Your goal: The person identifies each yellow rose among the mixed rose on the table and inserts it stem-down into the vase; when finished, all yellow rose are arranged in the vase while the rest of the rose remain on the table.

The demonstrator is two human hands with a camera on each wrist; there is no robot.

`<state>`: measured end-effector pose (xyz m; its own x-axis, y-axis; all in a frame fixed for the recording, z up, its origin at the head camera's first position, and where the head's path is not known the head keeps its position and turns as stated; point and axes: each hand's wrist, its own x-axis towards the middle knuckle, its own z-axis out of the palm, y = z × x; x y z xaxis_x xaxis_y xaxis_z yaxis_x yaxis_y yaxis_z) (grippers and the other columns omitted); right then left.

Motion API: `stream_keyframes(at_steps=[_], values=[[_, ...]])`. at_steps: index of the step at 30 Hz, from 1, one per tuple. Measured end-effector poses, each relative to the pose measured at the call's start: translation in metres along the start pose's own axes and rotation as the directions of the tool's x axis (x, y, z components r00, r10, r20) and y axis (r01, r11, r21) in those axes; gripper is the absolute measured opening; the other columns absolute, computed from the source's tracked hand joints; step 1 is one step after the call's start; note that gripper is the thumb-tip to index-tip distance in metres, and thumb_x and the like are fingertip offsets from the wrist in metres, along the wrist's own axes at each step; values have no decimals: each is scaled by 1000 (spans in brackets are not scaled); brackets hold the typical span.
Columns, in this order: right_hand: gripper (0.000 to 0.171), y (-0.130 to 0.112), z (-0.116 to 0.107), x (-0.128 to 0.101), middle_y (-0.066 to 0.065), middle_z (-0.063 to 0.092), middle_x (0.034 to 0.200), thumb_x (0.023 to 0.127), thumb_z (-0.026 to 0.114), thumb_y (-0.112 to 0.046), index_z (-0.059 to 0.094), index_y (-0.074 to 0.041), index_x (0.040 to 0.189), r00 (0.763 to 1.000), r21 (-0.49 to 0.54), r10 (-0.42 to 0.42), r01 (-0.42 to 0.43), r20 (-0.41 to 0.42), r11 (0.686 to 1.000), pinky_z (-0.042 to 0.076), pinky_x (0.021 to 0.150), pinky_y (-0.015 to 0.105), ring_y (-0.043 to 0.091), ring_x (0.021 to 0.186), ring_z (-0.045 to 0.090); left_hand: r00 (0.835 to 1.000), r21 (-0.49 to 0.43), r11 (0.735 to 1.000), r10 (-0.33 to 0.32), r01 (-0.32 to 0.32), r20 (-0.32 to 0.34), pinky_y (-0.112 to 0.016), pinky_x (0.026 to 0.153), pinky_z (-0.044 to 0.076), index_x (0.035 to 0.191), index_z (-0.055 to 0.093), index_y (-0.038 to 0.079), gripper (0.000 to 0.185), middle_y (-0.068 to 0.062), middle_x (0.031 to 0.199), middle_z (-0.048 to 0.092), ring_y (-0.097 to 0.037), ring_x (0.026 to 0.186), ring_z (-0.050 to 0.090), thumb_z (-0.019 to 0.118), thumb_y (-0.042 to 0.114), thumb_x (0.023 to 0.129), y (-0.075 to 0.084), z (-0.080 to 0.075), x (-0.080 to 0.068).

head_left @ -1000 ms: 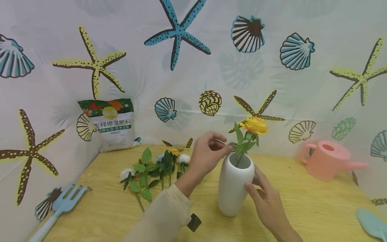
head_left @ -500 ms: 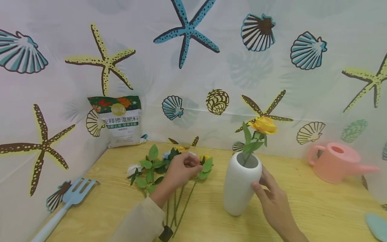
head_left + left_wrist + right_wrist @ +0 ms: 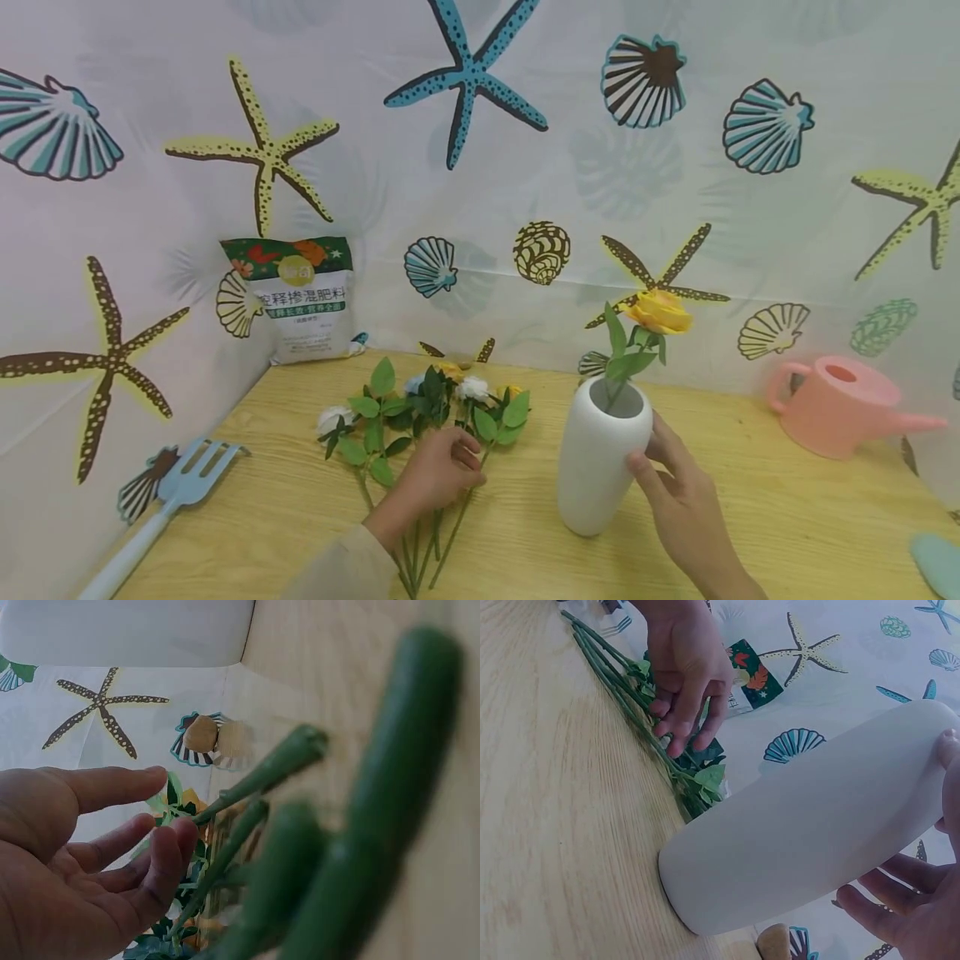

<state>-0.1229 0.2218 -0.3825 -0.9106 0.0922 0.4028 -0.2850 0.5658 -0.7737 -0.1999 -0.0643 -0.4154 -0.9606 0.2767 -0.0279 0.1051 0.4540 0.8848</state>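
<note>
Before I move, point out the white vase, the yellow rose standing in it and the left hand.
White vase [image 3: 598, 467]: head view, middle of its body.
Yellow rose [image 3: 660, 312]: head view, on its bloom.
Left hand [image 3: 440, 469]: head view, back of the hand.

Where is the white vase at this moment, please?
In the head view, the white vase stands on the table right of centre, between the lying flowers and the right hand, which holds it.

Tabletop flower-work area; wider premises cannot be determined. Evidence: pale yellowish wooden table [image 3: 517, 542] backed by white starfish-printed cloth [image 3: 367, 183], smooth white vase [image 3: 600, 467], green-stemmed flowers [image 3: 431, 392], pink spouted watering can [image 3: 836, 412].
</note>
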Motion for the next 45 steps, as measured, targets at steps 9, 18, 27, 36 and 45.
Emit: stream_keyframes(at_steps=[9, 18, 27, 36, 45], values=[[54, -2, 0, 1, 12, 68, 127, 103, 59, -16, 42, -21, 154, 1000, 18, 3, -4, 6, 1000, 53, 88, 16, -12, 106, 56, 1000, 120, 993, -10, 9, 9, -36, 66, 55, 111, 66, 0, 34, -12, 97, 69, -22, 84, 65, 79, 0, 80, -2, 10, 8], [54, -3, -2, 2, 12, 66, 133, 104, 57, -20, 40, -21, 156, 999, -1, 35, -35, 31, 999, 52, 89, 16, -14, 107, 54, 1000, 93, 996, -6, 4, 16, -35, 65, 55, 113, 66, 0, 33, -11, 93, 69, -21, 80, 64, 75, -6, 81, -4, 13, 10], [55, -4, -1, 1, 12, 66, 132, 104, 57, -22, 39, -21, 156, 998, -3, 47, -47, 29, 999, 52, 89, 15, -13, 106, 54, 999, 121, 992, -46, 46, 1, -34, 63, 54, 112, 67, 2, 29, -11, 95, 68, -21, 80, 63, 74, -1, 84, -2, 14, 9], [54, -4, 0, 1, 12, 68, 128, 103, 58, -20, 41, -21, 155, 999, 2, 38, -38, 20, 999, 53, 88, 17, -13, 106, 55, 999, 45, 999, -32, 31, 6, -31, 58, 48, 114, 66, 0, 28, -10, 91, 65, -17, 71, 58, 69, -1, 87, 1, 14, 9], [55, -4, 1, 2, 13, 69, 127, 103, 59, -18, 41, -21, 155, 1000, 9, 12, -12, 10, 1000, 54, 88, 17, -14, 106, 55, 999, -272, 962, -17, 5, -43, -33, 63, 50, 119, 64, -3, 27, -12, 90, 64, -18, 70, 57, 62, -5, 92, 39, -2, 11]])
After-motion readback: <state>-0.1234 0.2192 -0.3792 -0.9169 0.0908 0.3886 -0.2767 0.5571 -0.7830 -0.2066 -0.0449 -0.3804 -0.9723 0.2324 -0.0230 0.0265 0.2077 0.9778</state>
